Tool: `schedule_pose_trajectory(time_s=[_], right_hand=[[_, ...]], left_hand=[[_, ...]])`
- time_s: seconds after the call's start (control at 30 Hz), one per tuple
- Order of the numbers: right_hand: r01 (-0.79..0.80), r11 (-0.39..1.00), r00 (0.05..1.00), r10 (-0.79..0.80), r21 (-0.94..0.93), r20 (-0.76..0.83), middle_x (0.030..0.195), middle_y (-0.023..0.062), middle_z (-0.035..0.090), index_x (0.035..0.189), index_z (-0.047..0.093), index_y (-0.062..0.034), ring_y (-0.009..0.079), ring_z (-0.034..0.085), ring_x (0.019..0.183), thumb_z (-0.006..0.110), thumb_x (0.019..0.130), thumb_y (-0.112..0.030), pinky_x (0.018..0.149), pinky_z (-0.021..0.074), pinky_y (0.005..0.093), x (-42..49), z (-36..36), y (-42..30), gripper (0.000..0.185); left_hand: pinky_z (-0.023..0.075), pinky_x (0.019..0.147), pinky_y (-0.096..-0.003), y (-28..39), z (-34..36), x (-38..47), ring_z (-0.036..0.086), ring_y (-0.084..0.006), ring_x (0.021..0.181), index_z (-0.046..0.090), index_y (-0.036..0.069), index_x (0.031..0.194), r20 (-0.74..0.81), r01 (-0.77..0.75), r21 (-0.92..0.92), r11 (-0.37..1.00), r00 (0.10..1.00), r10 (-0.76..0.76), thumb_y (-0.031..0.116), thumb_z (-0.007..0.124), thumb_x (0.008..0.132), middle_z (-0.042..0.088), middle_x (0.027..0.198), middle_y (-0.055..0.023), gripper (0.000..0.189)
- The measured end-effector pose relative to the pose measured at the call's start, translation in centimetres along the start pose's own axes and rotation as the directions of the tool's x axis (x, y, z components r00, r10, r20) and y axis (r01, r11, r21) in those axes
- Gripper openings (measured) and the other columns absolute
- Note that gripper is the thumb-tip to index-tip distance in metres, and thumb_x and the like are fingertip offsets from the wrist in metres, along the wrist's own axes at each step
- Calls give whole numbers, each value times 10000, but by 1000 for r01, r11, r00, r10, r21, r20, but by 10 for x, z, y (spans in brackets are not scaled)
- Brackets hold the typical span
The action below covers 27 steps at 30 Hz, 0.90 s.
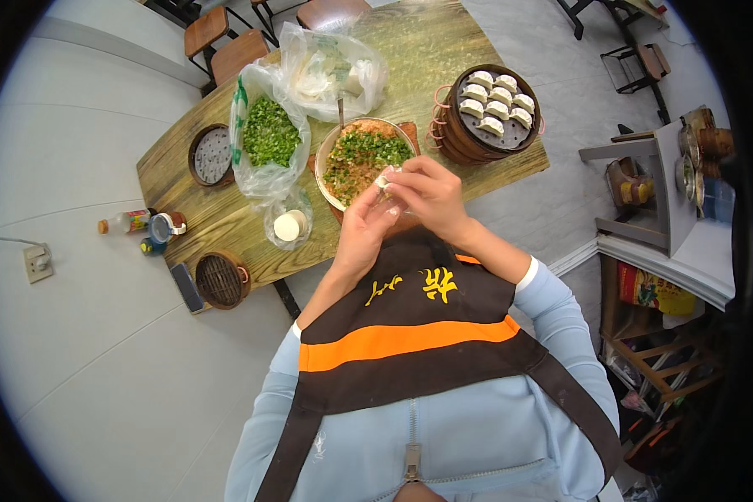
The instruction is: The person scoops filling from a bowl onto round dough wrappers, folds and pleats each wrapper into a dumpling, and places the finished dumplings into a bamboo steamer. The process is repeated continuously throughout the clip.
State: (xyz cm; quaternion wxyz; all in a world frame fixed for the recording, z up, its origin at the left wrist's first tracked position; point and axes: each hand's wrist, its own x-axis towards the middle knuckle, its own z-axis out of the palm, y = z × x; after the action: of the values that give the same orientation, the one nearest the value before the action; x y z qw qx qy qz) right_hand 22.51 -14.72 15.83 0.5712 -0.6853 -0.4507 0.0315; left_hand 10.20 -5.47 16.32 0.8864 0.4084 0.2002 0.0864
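Observation:
Between the fingertips of my left hand (pixel 365 229) and my right hand (pixel 432 191) is a small white dumpling (pixel 382 181), mostly covered by the fingers. Both hands are over the near edge of a bowl (pixel 319 168) of minced filling topped with chopped green onion (pixel 376 148). A metal spoon handle (pixel 341 113) sticks up from the bowl's far side. To the left, a stack of round dumpling wrappers (pixel 290 226) sits in a clear plastic bag. At the right, several pleated dumplings (pixel 496 109) lie on the perforated liner of a stacked bamboo steamer (pixel 461 139).
Left of the bowl stands a plastic bag of chopped greens (pixel 270 133); behind is another plastic bag (pixel 326 75). A lined steamer tray (pixel 213 155), an unlined bamboo steamer (pixel 222 280), a phone (pixel 187 287), a jar (pixel 163 227) and a bottle (pixel 125 222) line the wooden table's (pixel 251 241) left side.

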Motion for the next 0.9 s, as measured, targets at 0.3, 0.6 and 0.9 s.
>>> schedule_pose_trajectory(time_s=[0.3,0.6,0.9], right_hand=[[-3,1000,1000,3,-23,-7,804,88,627,872,692,-24,203,613,634,732,719,-12,543,485,289,0,-8,-5,159],[127,986,991,-123,-112,43,845,102,621,840,634,-11,273,638,735,673,744,18,629,523,342,-7,-8,3,108],[-74,997,996,74,8,41,956,123,582,938,643,1,282,601,758,763,696,-85,661,505,332,-16,-30,12,284]], left_hand=[[430,1008,-307,-1,11,6,502,-209,1220,301,-25,1430,19,-94,301,949,996,93,-161,466,803,428,1374,-135,662],[386,1032,-362,9,9,15,485,-231,1216,341,-55,1384,124,162,-252,954,983,-135,120,441,892,467,1332,-129,531],[357,1027,-406,2,10,29,480,-284,1173,375,-49,1295,170,273,-590,760,962,-213,366,359,982,482,1277,-172,520]])
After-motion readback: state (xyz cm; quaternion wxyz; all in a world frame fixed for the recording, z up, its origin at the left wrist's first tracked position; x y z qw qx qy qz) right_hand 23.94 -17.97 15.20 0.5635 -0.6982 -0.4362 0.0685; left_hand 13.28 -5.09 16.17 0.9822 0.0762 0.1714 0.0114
